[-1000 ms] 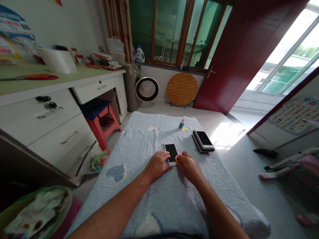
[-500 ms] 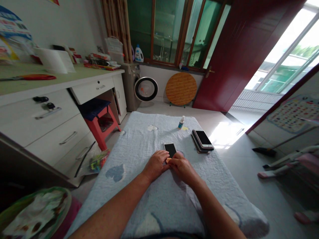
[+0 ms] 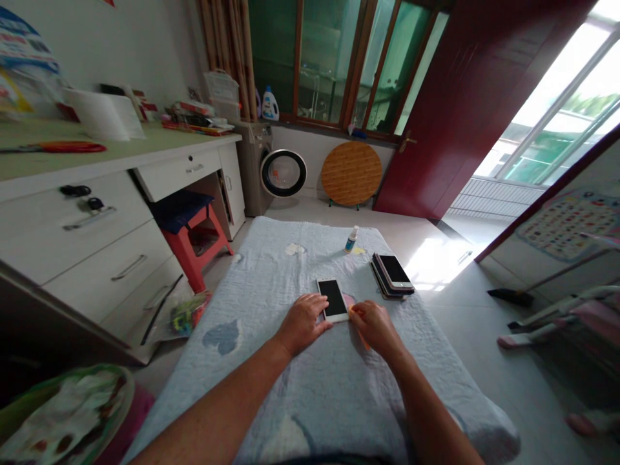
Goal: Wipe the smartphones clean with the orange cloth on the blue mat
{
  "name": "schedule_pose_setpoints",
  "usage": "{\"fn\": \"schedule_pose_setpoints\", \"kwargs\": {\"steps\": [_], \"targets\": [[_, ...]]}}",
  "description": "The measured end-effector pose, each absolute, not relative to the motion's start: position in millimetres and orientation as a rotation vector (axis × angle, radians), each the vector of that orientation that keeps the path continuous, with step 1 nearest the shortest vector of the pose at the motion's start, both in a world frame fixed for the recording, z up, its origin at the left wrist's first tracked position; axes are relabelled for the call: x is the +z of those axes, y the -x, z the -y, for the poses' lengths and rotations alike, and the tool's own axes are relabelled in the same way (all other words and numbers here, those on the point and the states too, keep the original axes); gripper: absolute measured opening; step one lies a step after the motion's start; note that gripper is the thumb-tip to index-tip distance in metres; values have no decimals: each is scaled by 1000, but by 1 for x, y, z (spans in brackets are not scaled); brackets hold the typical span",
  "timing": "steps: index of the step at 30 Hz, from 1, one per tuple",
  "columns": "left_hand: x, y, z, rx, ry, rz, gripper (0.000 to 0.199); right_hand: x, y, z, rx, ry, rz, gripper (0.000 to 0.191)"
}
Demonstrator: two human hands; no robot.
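Note:
A white smartphone [image 3: 335,302] lies face up on the cloth-covered table, its dark screen now largely uncovered. My left hand [image 3: 303,321] grips the phone along its left edge, with fingertips over the side of the screen and the thumb by the lower left corner. At the lower right corner, my right hand [image 3: 374,325] is closed in a pinch on a piece of orange cloth [image 3: 367,344]. Part of that cloth shows below the fingers and a bit at the fingertips; most is hidden in the hand.
A stack of phones or tablets [image 3: 392,276] sits at the table's right side. A small spray bottle [image 3: 351,239] stands near the far edge. Left of the pale blue table cover [image 3: 276,258] are a red stool [image 3: 194,242], a white desk [image 3: 116,258] and a bin [image 3: 130,394].
My right hand has moved right with the orange cloth, from the lower part of the screen to the phone's lower right corner. The left hand stays at the phone's left edge.

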State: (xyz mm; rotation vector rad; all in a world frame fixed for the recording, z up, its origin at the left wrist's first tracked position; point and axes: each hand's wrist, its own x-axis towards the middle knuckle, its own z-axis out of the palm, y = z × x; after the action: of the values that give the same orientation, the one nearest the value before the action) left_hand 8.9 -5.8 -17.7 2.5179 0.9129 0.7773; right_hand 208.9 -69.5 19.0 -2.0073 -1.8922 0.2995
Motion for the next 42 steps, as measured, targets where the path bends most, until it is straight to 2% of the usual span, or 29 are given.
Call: {"fn": "schedule_pose_setpoints", "kwargs": {"steps": [8,19,31,42], "targets": [[-16,-10,7,721,-2551,-922,39,16,-197,46,299,2181,1833,26],[-3,-9,9,690,-2515,-920,35,19,-193,-31,340,2278,1824,29],[-11,-9,9,726,-2488,-930,37,29,-195,-72,319,2161,2253,27],[-30,-9,5,876,-2517,-889,39,29,-156,-82,274,1964,2532,26]]}}
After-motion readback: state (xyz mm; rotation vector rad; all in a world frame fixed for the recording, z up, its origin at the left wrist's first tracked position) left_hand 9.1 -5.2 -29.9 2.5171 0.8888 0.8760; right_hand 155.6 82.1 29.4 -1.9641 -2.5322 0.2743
